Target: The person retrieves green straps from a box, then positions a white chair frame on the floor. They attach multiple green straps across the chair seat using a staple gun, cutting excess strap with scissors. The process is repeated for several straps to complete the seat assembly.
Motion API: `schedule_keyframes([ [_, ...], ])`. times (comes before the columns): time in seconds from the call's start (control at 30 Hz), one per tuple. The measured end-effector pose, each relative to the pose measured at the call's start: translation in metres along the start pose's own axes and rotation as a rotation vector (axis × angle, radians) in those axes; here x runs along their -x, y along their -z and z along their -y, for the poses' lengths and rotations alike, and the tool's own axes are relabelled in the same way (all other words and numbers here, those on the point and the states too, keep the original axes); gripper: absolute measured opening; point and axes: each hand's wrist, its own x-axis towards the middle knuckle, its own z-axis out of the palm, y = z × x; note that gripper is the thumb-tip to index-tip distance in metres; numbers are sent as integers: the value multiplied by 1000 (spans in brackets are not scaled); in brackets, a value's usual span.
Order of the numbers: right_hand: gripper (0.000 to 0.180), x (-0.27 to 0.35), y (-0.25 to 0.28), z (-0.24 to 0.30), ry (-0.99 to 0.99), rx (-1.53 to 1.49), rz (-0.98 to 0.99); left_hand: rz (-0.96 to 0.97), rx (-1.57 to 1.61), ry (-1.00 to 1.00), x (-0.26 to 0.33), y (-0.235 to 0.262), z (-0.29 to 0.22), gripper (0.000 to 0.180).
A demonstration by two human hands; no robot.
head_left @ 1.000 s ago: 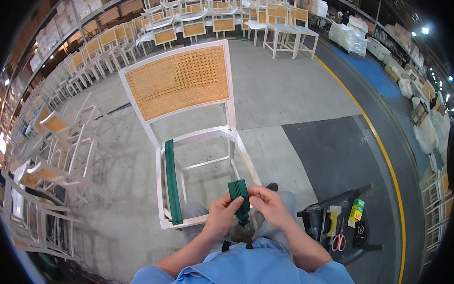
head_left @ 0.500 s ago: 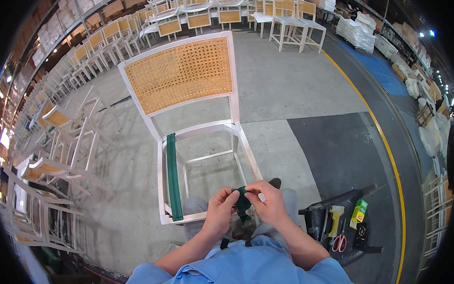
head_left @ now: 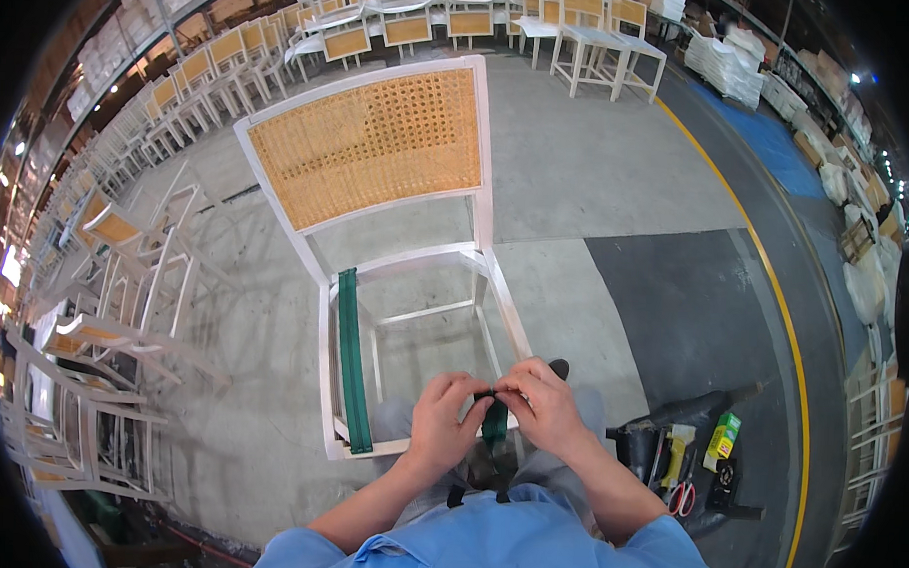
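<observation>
A white wooden chair frame with a woven cane back stands before me, its seat opening uncovered. Along the left side of the seat a green webbing strap runs from the back rail to the front rail. Over the front of the seat, both hands pinch the top of a loose green webbing piece. My left hand closes on it from the left; my right hand does the same from the right, fingertips nearly touching. The lower end of the piece hangs between my hands.
At my right, a low black seat holds red-handled scissors, a yellow tool and a green-and-yellow box. Unfinished chair frames crowd the left. Stacked chairs line the back. A yellow floor line curves along the right.
Both hands have drawn closer together on the loose webbing, which was bunched and now hangs straighter below the fingers. The view has shifted slightly; the chair otherwise looks the same.
</observation>
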Motion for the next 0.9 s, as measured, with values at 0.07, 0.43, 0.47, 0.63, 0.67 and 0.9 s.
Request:
schedule_keyframes([
  [0.07,12,-12,-2,-7,5,-17,29,-17,-134,-162,-13,4,10,18],
  [0.43,14,-141,-24,-90,-127,-65,110,89,-101,5,-146,2,79,12],
  [0.47,15,-153,-32,-104,-180,-90,99,86,-112,21,-161,-4,93,13],
  [0.63,25,-195,-85,-176,-303,-132,-132,76,-102,168,-245,-23,175,18],
  [0.67,27,-197,-89,-190,-302,-93,-179,70,-118,193,-264,-32,187,18],
  [0.9,46,-208,-117,-210,-263,425,48,100,-312,255,-312,-51,246,18],
])
